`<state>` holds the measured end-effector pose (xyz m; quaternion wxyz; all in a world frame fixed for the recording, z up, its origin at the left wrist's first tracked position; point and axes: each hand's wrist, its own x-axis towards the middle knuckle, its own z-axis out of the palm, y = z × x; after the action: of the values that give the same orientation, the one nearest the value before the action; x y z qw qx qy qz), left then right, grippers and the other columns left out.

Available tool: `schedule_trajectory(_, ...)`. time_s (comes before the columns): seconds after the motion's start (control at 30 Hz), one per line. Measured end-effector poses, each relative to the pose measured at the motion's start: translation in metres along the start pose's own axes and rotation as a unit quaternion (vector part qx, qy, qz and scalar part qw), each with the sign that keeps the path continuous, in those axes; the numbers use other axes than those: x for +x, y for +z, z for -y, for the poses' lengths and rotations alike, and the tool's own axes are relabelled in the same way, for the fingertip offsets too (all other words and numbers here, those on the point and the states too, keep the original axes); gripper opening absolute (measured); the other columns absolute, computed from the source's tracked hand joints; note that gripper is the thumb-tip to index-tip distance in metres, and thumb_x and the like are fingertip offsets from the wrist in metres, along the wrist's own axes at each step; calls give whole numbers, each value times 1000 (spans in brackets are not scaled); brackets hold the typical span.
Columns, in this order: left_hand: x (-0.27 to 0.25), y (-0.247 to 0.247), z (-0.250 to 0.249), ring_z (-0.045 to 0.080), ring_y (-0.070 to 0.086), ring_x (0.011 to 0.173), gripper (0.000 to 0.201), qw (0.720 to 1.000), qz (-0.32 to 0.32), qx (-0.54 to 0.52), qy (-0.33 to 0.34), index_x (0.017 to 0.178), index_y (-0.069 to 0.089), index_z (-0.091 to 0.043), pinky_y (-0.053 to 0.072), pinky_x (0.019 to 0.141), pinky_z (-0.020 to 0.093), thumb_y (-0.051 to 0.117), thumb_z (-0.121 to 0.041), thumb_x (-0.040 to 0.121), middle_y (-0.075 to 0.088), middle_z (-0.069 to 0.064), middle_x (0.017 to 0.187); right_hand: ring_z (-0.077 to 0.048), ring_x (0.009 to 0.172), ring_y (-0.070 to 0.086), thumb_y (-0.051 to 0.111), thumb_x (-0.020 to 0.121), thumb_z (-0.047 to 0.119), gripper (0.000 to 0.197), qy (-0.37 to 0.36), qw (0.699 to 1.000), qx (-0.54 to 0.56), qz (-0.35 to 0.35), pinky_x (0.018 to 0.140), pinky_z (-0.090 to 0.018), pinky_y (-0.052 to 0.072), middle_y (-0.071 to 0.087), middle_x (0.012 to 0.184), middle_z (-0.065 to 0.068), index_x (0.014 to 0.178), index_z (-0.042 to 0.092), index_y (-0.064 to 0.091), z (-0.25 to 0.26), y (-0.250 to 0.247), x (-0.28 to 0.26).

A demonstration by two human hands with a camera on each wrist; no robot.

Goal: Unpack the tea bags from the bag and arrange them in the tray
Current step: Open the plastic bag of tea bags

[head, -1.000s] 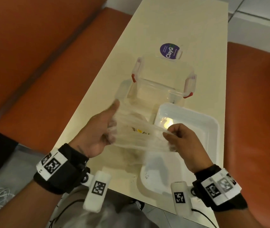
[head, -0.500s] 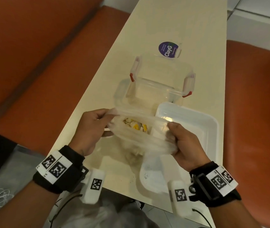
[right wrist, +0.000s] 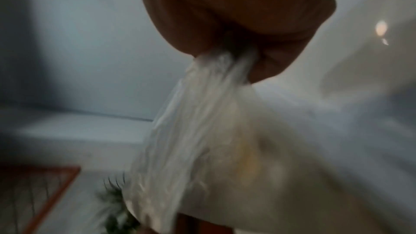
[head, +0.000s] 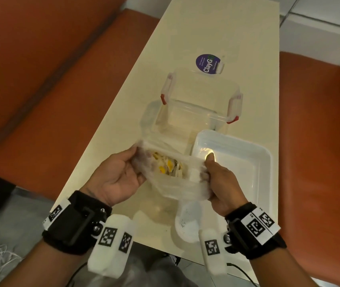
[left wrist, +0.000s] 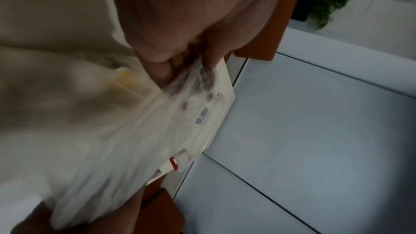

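My left hand (head: 117, 179) pinches one side of the clear plastic bag (head: 177, 184) at its mouth; my right hand (head: 220, 181) grips the opposite side, so the mouth is spread between them above the bench (head: 212, 23). The tea bags (head: 168, 167) sit inside, yellow tags showing. The white tray (head: 266, 162) lies just to the right, nothing in it that I can see. I judge I'm at the opening step; next, one hand must let go and reach in while the other keeps the bag up.
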<state>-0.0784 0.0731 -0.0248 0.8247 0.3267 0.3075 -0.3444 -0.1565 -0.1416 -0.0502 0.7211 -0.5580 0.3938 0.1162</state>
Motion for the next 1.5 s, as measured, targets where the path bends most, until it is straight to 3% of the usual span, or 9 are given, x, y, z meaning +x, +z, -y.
schedule_trajectory(0.33,15,-21,-10,9,18,33,25,993,-49,107,-31,53,33,-23,12,43,20,42,-23,76,20,-8,47,-6,38,37,51,94,59,45,65,970,221,80,35,-17,34,43,55,6,99,15,60,28,36,40)
schedule_trajectory(0.6,4,-24,-27,11,59,99,26,859,-117,427,257,113,60,-30,44,78,32,46,-17,95,62,-7,110,-7,44,29,46,97,56,52,-33,994,51,88,39,-18,27,39,52,8,62,22,65,43,51,34)
schedule_trajectory(0.7,-1,-11,-30,7,52,113,33,722,-18,564,401,119,55,-38,43,88,32,53,-48,87,55,-16,118,-8,47,29,44,96,62,47,-69,993,-26,93,44,-20,26,37,55,9,75,21,53,45,54,31)
schedule_trajectory(0.83,14,0,-17,20,56,93,52,349,-38,828,437,112,61,-35,40,70,33,59,-71,74,63,-7,106,-11,53,40,53,81,75,51,-106,981,-127,98,52,-25,33,46,61,8,79,24,50,43,57,27)
schedule_trajectory(0.9,24,-5,-14,21,60,81,33,318,-41,829,458,98,67,-31,37,62,30,70,-56,77,67,-6,92,-15,62,48,68,70,75,57,-126,972,-167,109,57,-27,37,54,71,3,87,23,51,44,56,25)
schedule_trajectory(1.13,26,-14,-30,12,62,74,16,719,-71,607,330,90,71,-24,46,67,29,61,-35,96,70,-10,81,-21,85,59,78,77,49,52,-180,762,-608,-132,68,-35,45,56,100,5,110,24,46,30,29,7)
schedule_trajectory(1.23,22,-13,-32,13,69,74,14,904,-58,390,167,92,71,-23,50,63,26,58,-23,99,73,-4,83,-17,73,67,75,81,45,30,-124,820,-549,-106,67,-36,53,68,77,6,89,22,58,25,15,5)
schedule_trajectory(1.37,22,-18,-34,14,74,72,21,994,-58,89,37,95,68,-13,61,64,30,50,-18,102,73,3,82,-11,57,59,74,87,18,13,-25,993,-116,13,55,-24,56,66,72,-5,88,6,69,24,24,2)
schedule_trajectory(1.5,23,-28,-40,8,57,42,26,993,0,-82,-80,69,63,-12,52,46,21,51,-14,92,57,-5,52,-14,64,69,53,100,16,18,113,981,145,64,60,-30,63,74,79,-4,95,8,67,27,38,5)
